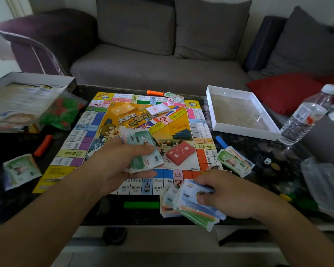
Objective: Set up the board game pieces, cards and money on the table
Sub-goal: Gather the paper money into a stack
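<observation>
A colourful game board [104,116] lies flat on the dark table [258,189]. My left hand [121,162] grips a thick wad of green play money [143,151] above the board's near half. At the board's near right corner my right hand [226,195] holds a fanned stack of blue and mixed notes [191,207] down on the table. A red card deck [180,152] and a white card deck [158,109] sit on the board. Separate money piles lie at the left [20,170], the right [234,160] and the far edge [174,96].
The game box [17,105] with a bag of red and green pieces [64,112] stands at the left. A white box lid [239,112] and a water bottle [307,116] are at the right. Orange, blue and green markers, a die [267,161] and a plastic bag [324,185] lie around. A sofa is behind.
</observation>
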Demonstrator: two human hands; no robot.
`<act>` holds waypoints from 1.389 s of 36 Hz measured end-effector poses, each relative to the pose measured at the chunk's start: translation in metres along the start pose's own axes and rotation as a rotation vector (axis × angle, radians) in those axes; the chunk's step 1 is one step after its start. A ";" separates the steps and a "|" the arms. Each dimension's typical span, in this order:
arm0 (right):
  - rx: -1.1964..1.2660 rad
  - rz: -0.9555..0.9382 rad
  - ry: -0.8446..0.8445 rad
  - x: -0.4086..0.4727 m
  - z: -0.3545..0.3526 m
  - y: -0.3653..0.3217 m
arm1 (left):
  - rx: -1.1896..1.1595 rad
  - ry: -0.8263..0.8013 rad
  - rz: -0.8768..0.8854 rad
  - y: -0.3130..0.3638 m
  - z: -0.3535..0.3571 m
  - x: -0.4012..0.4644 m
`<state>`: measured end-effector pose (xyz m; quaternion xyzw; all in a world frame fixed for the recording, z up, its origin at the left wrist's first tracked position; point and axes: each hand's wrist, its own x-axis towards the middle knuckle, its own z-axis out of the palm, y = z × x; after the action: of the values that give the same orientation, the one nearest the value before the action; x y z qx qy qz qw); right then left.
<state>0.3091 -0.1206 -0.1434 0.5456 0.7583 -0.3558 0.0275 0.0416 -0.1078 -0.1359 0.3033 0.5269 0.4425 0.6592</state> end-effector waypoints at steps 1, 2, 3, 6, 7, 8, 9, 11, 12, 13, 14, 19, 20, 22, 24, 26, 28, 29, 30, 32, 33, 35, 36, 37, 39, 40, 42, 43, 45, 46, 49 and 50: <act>-0.014 0.001 0.002 0.001 0.001 0.001 | 0.005 -0.002 0.001 0.000 0.000 0.000; -0.024 0.004 0.005 0.002 0.002 0.002 | 0.011 -0.002 0.001 -0.001 0.000 0.000; -0.035 0.007 0.008 0.002 0.001 0.002 | 0.016 -0.003 0.002 -0.001 0.001 0.000; -0.046 0.017 0.028 0.001 -0.001 0.003 | 0.026 -0.005 0.005 -0.002 0.001 0.000; -0.051 0.019 0.034 0.000 -0.002 0.002 | 0.027 -0.006 0.006 -0.002 0.001 0.000; -0.059 0.020 0.037 0.000 -0.003 0.002 | 0.029 -0.008 0.008 -0.002 0.002 0.000; -0.069 0.025 0.037 -0.001 -0.005 0.000 | 0.031 -0.010 0.009 -0.002 0.002 0.000; -0.072 0.033 0.047 -0.005 -0.008 -0.003 | 0.032 -0.007 0.009 -0.001 0.003 0.000; -0.064 0.033 0.059 -0.006 -0.009 -0.003 | 0.030 -0.002 0.011 -0.002 0.003 0.000; -0.054 0.032 0.078 -0.008 -0.011 -0.003 | 0.030 0.003 0.016 -0.002 0.003 0.000; -0.041 0.029 0.099 -0.010 -0.013 -0.004 | 0.032 0.006 0.023 -0.002 0.004 -0.001; 0.314 -0.050 0.239 -0.011 -0.016 -0.014 | 0.047 -0.024 0.041 -0.008 0.015 -0.006; 0.428 -0.070 0.250 -0.011 -0.014 -0.018 | 0.051 -0.040 0.045 -0.009 0.018 -0.008; 0.563 -0.101 0.270 -0.009 -0.009 -0.026 | 0.053 -0.064 0.048 -0.012 0.024 -0.012; 0.616 -0.117 0.266 -0.005 -0.003 -0.029 | 0.057 -0.072 0.041 -0.016 0.029 -0.013; 0.594 -0.116 0.274 -0.002 0.000 -0.032 | 0.070 -0.092 0.022 -0.019 0.033 -0.013; 0.571 -0.101 0.304 -0.001 0.001 -0.032 | 0.068 -0.107 -0.008 -0.021 0.034 -0.013; 0.572 -0.091 0.324 0.000 0.002 -0.031 | 0.064 -0.113 -0.019 -0.020 0.035 -0.013; 0.579 -0.082 0.343 0.000 0.001 -0.030 | 0.062 -0.122 -0.028 -0.020 0.035 -0.014; 0.584 -0.065 0.372 -0.003 -0.005 -0.027 | 0.048 -0.138 -0.047 -0.017 0.034 -0.016; 0.579 -0.055 0.392 -0.006 -0.010 -0.024 | 0.039 -0.144 -0.057 -0.015 0.034 -0.016; 0.560 -0.028 0.446 -0.012 -0.027 -0.013 | 0.024 -0.148 -0.075 -0.012 0.034 -0.017; 0.539 -0.011 0.469 -0.016 -0.038 -0.004 | 0.019 -0.141 -0.084 -0.011 0.034 -0.017; 0.504 0.007 0.490 -0.018 -0.048 0.006 | 0.015 -0.131 -0.094 -0.010 0.034 -0.016; 0.396 0.059 0.532 -0.022 -0.066 0.031 | 0.017 -0.113 -0.111 -0.009 0.034 -0.016; 0.336 0.099 0.547 -0.023 -0.074 0.043 | 0.023 -0.104 -0.115 -0.009 0.034 -0.015; 0.252 0.198 0.529 -0.021 -0.083 0.065 | 0.031 -0.087 -0.121 -0.009 0.034 -0.013; 0.227 0.248 0.504 -0.020 -0.086 0.074 | 0.032 -0.080 -0.123 -0.009 0.034 -0.012; 0.174 0.329 0.448 -0.015 -0.091 0.088 | 0.030 -0.067 -0.127 -0.010 0.033 -0.010; 0.151 0.352 0.422 -0.012 -0.091 0.093 | 0.031 -0.062 -0.129 -0.011 0.033 -0.009; 0.083 0.392 0.376 -0.004 -0.091 0.102 | 0.040 -0.058 -0.124 -0.013 0.032 -0.006; 0.069 0.403 0.372 -0.003 -0.091 0.103 | 0.041 -0.059 -0.120 -0.013 0.032 -0.006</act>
<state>0.4292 -0.0551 -0.1269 0.7419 0.6140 -0.2624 -0.0608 0.0756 -0.1162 -0.1366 0.2975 0.5335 0.3820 0.6934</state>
